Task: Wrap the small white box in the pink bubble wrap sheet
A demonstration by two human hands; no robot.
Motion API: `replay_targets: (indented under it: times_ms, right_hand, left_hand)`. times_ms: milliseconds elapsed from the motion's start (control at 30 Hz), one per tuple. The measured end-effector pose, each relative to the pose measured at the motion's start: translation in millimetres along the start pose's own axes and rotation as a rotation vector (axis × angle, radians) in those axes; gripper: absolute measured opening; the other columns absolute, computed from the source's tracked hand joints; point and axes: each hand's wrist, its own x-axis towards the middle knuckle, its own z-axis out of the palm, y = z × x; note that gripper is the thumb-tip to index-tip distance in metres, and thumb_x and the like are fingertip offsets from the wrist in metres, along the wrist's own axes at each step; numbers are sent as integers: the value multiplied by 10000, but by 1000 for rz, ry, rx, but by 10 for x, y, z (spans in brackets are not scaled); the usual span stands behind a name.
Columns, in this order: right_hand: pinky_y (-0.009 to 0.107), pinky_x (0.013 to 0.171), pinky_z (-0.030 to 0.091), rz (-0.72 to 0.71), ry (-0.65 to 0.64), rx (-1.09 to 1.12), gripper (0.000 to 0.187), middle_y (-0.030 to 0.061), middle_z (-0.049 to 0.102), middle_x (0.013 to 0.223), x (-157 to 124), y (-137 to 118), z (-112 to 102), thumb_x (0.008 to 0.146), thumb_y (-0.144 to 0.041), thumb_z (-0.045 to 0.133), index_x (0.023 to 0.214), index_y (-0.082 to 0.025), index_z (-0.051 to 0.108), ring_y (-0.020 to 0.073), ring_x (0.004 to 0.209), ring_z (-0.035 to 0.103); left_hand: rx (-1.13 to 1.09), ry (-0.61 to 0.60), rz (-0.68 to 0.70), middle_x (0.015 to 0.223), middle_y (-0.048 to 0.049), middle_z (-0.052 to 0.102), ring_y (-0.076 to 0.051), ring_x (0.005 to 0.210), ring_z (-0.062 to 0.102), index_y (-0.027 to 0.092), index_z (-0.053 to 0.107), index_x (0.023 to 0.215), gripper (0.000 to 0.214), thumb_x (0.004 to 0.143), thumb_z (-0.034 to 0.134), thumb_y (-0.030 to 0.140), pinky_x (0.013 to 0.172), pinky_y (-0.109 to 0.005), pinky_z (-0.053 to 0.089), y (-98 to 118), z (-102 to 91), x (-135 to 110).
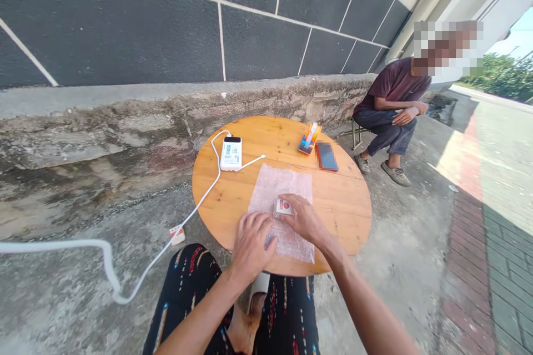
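Note:
A small white box with red print (283, 206), about the size of a card deck, rests on a sheet of bubble wrap (295, 247). My right hand (307, 219) grips the box, its fingers around the right side and far edge. My left hand (252, 241) lies at the sheet's near left side, fingers stretched out and thumb apart, with nothing in it. Under the wrap is a round wooden table (347, 216).
A white power bank (231, 154) with a cable stands at the table's back left. An orange and blue tape dispenser (310, 139) and a phone (327, 156) lie at the back right. A person (393, 97) sits beyond, near the tiled wall (258, 39).

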Motion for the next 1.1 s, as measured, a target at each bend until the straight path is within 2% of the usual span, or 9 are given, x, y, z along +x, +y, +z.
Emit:
replay_targets:
  times_ms: [400,533,633,700,767,900,1000,1100]
  right_hand:
    - [403,951,420,41,-20,-107,436,104,613,1221,8,-69,27,792,-142,595,1224,-185,552,235,1135,555]
    - [416,959,403,12,-28,-129,449,112,591,1253,-18,-83,-34,809,-186,612,1251,-180,532,247,1164,531]
    - [410,976,379,-17,25,-131,377,106,540,1316,-204,-118,-157,853,-254,596,1226,-209,559,246,1202,496]
    - [379,941,388,-17,41,-116,248,82,591,1238,-413,-168,-232,884,-276,568,1121,-231,622,225,1133,539]
    - [348,882,397,-25,-17,-96,162,54,647,1106,-637,-242,-261,887,-268,568,1022,-239,654,201,1023,585]
    - [351,837,373,-17,-126,-158,131,48,641,1055,-928,-392,-149,858,-226,598,981,-219,639,204,947,571]
    - [364,820,352,-31,-104,-246,94,58,635,1017,-975,-424,-4,891,-178,530,909,-195,621,210,911,544]
    - [362,788,342,-45,-57,-297,169,60,629,967,-964,-398,92,924,-136,448,846,-177,592,200,852,523]
  left_hand:
    - [-16,10,4,1140,-58,610,-260,1125,486,217,606,998,242,759,597,177,1028,-474,344,-21,1,-2]
    - [-43,5,8,1151,-64,604,-271,1139,475,214,599,1012,247,766,592,186,1039,-482,327,-21,-10,-11]
    - [-76,14,15,1169,-62,601,-270,1162,462,210,591,1050,271,781,570,188,1053,-477,319,-32,-26,-28]
    - [-100,34,26,1174,-56,603,-256,1180,452,208,581,1085,299,799,519,150,1063,-463,319,-48,-29,-45]
    - [-117,60,38,1173,-48,607,-239,1194,447,207,573,1107,333,810,462,103,1073,-449,317,-71,-21,-64]
    - [-129,107,47,1147,-47,623,-229,1181,467,204,582,1090,346,819,412,71,1058,-442,341,-127,25,-94]
    - [-142,136,68,1107,-51,637,-227,1152,491,203,601,1029,304,816,426,76,1029,-440,372,-156,31,-104]
    - [-154,121,113,1094,-56,638,-240,1153,490,203,612,966,229,793,494,111,1025,-451,378,-138,-30,-123]
